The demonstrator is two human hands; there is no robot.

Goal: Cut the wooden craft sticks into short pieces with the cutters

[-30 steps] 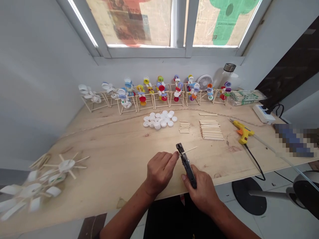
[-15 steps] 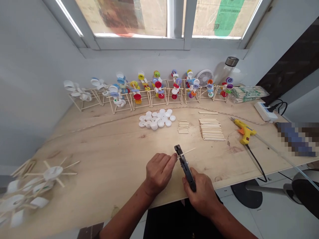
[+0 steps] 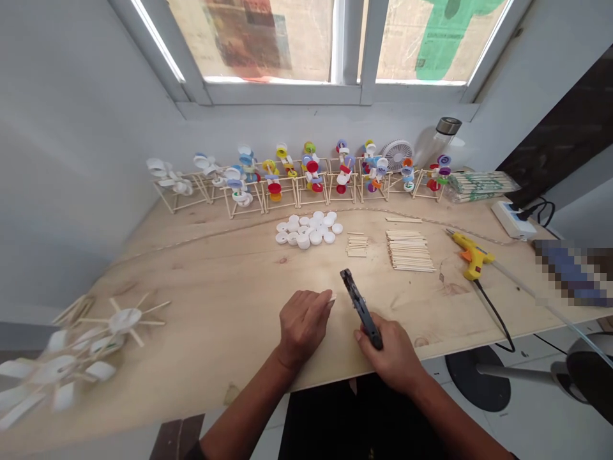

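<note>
My right hand [image 3: 395, 354] is closed around the handles of a black plier-like cutter [image 3: 360, 308], its jaws pointing away from me, with nothing seen between them. Just left of the jaws, my left hand [image 3: 302, 324] is pinched around a thin wooden stick [image 3: 333, 298]. Only a pale end of that stick shows past the fingertips; the rest is hidden in the hand. Beyond the cutter lie a small stack of short sticks [image 3: 357, 244] and a larger stack of longer sticks [image 3: 410, 250]. White bottle caps [image 3: 306, 230] are heaped to their left.
Stick frames with coloured cap wheels [image 3: 312, 176] line the wall. At right are a yellow glue gun [image 3: 473, 254], a power strip [image 3: 513, 219] and bagged sticks [image 3: 481, 184]. White cap-and-stick wheels [image 3: 125, 319] lie at left. A cord [image 3: 211, 235] crosses the wooden table [image 3: 225, 287].
The stick that lay across the cutter's jaws is out of them, with only a short end showing at my left fingers. The cutter and left hand have moved apart. The view has shifted slightly.
</note>
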